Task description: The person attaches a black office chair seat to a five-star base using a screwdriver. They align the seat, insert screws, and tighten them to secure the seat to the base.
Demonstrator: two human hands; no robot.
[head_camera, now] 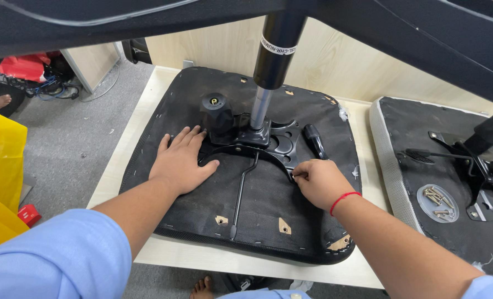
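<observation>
A light wood-grain table stands against a matching pale panel wall on a grey carpeted floor, with a yellow bag, a red item and tangled blue cables at the left.

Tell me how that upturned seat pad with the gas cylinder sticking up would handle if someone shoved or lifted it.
The seat pad lies flat and broad on the table, so a push would probably slide it, not tip it. The metal plate and gas cylinder likely make it top-heavy when lifted. The left hand presses on fabric that looks grippy.
</observation>
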